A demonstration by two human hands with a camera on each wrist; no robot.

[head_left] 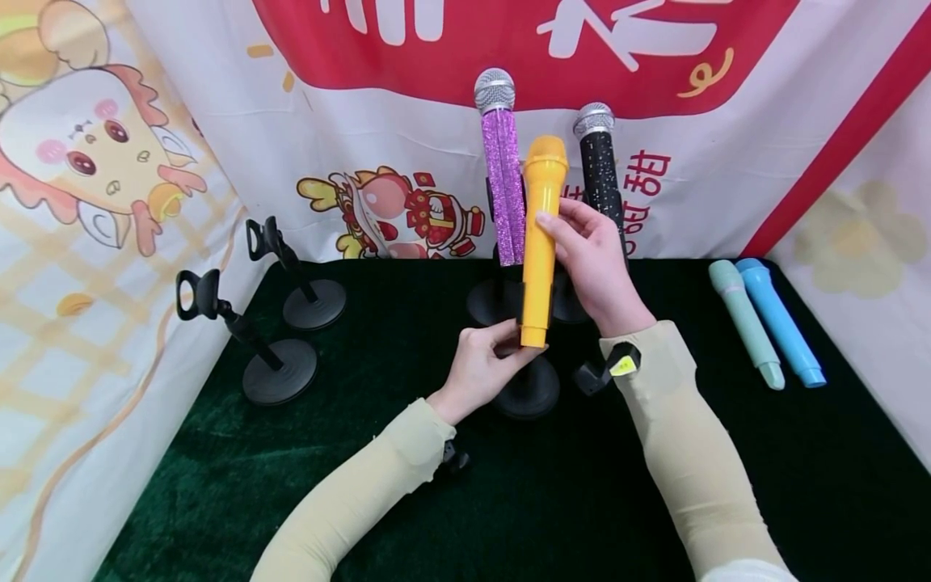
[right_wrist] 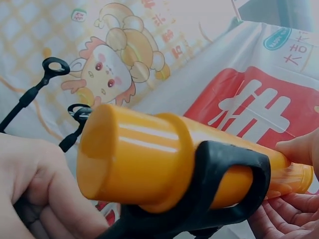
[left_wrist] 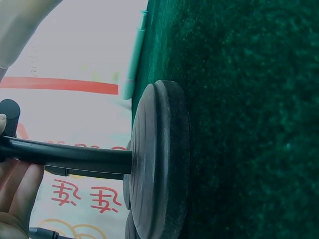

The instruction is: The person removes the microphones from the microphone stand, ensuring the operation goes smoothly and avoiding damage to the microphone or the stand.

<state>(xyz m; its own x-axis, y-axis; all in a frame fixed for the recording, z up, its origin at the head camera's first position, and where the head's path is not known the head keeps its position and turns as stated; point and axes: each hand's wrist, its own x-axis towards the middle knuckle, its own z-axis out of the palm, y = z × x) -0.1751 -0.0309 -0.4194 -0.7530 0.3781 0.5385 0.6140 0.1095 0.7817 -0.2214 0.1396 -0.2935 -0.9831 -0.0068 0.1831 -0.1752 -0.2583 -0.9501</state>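
Yellow microphone [head_left: 540, 250] stood tilted, head uppermost, over the middle of the green-covered worktop [head_left: 618, 493], towards its far edge. From where I stood, its lower part sat within the black clip [right_wrist: 198, 174] of a short stand [head_left: 528, 392], the clip curving around its body while the butt end stuck out beyond. The stand's round base rested flat on the worktop.

The person's right hand [head_left: 600, 267] had its grip on the upper part of the microphone, thumb on one side and fingers on the other. The left hand [head_left: 476, 368] was lower down, its grip grasping the stand just below the clip, beside the microphone's butt. Pale sleeves [head_left: 676, 420] covered both forearms.

Just behind, close to the far edge, a glittery purple microphone [head_left: 503, 178] and a speckled black microphone [head_left: 600, 166] rose upright with a slight lean, both with silver heads. Two more black stands, a nearer one [head_left: 280, 372] and a farther one [head_left: 314, 303], stood by the left edge towards the far left corner. Near the right edge, a pale green microphone [head_left: 747, 323] and a blue microphone [head_left: 781, 323] lay side by side. A printed cloth [head_left: 407, 129] hung behind the far edge.
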